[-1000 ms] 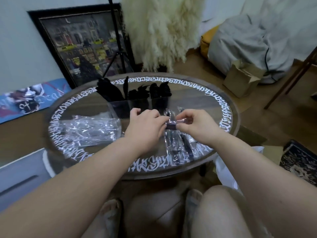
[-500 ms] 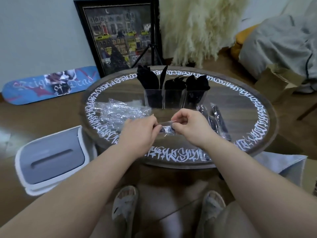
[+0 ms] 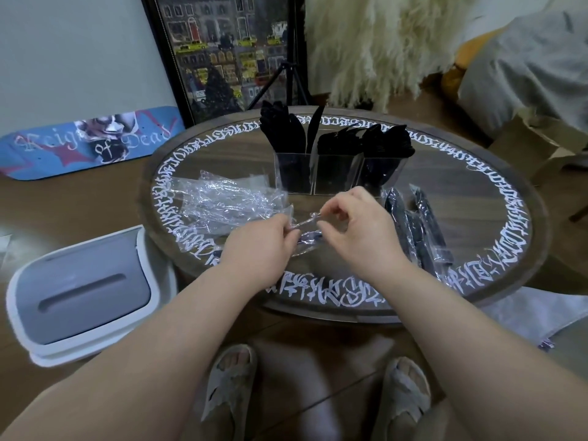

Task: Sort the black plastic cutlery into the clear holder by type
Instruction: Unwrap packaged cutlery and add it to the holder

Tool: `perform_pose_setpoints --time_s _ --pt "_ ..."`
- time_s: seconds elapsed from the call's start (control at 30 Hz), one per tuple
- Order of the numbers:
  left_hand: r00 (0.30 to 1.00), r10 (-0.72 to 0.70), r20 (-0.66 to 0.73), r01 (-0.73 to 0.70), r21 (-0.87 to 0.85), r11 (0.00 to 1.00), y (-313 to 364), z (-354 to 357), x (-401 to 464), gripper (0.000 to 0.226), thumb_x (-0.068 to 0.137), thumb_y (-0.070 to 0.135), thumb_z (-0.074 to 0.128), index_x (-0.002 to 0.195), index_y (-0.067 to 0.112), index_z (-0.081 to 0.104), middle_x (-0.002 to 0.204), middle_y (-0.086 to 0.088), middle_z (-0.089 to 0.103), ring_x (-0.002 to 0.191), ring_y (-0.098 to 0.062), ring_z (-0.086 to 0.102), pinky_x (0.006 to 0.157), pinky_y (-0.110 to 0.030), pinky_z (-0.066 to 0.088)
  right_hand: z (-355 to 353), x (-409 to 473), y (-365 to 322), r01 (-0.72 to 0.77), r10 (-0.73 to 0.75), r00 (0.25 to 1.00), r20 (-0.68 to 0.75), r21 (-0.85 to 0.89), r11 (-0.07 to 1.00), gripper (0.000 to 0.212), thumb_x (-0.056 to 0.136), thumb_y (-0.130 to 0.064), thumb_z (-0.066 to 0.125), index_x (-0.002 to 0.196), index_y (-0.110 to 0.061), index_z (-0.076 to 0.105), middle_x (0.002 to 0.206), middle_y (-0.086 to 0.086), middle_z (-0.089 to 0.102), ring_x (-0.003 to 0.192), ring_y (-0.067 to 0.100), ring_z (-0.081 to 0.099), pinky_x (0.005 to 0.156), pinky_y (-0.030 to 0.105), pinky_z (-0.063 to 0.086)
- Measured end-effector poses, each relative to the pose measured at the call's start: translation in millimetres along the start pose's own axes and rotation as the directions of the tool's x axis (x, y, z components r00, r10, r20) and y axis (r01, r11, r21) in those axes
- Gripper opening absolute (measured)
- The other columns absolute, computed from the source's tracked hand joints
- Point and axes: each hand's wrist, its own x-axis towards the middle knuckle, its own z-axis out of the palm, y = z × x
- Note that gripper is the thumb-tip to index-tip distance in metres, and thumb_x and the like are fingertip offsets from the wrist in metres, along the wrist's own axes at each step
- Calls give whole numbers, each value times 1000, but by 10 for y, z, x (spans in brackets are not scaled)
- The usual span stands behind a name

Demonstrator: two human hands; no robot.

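Observation:
A clear three-part holder stands at the middle of the round glass table, each part filled with upright black cutlery. Just in front of it, my left hand and my right hand pinch the two ends of a clear plastic wrapper with a dark piece of cutlery inside it. Which type it is I cannot tell. Several more wrapped black pieces lie on the table to the right of my right hand.
A heap of crumpled clear wrappers lies on the table's left side. A white bin with a grey lid stands on the floor at the left. A tripod, a framed picture and a cardboard box stand behind the table.
My head view has swung left and closer, bringing the bin into sight. Both hands have drifted slightly toward me while still pulling at the wrapper between them.

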Motion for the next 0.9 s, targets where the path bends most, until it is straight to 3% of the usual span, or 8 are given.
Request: perform_pose_setpoints --time_s 0.17,0.4,0.57,0.73,0.9 --pt "997 -68 48 71 -70 995 31 -19 57 30 99 37 39 71 26 40 66 6 48 69 -21 49 57 -33 31 148 0 -2 67 -58 990 125 -73 995 23 80 -34 73 94 -20 61 99 -7 46 93 12 49 81 33 49" --pt "986 -116 120 146 -286 947 30 -85 77 31 98 39 42 79 16 51 68 0 54 70 -21 53 60 -33 36 154 40 53 122 -122 992 -9 -20 992 19 79 -27 75 95 -19 69 95 -8 47 85 12 53 74 35 51" --pt "986 -109 123 142 -301 943 13 -99 50 31 97 39 45 75 18 49 66 2 52 64 -17 50 60 -32 37 176 2 64 222 -227 970 -86 -64 973 8 82 -11 72 89 -12 73 86 0 59 77 16 58 68 38 55" --pt "986 -109 123 142 -311 940 -10 -121 43 31 98 36 44 73 18 48 68 0 53 63 -15 49 58 -32 37 149 -6 66 259 -267 961 -74 -101 961 16 80 -19 74 95 -13 69 92 -2 61 83 16 58 70 33 52" --pt "988 -88 129 124 -299 946 -13 -124 33 31 98 37 45 70 22 46 67 3 50 63 -12 47 56 -30 33 190 -22 95 368 -401 906 -133 -221 903 7 77 -10 76 81 -9 70 80 2 62 73 22 57 57 33 51"
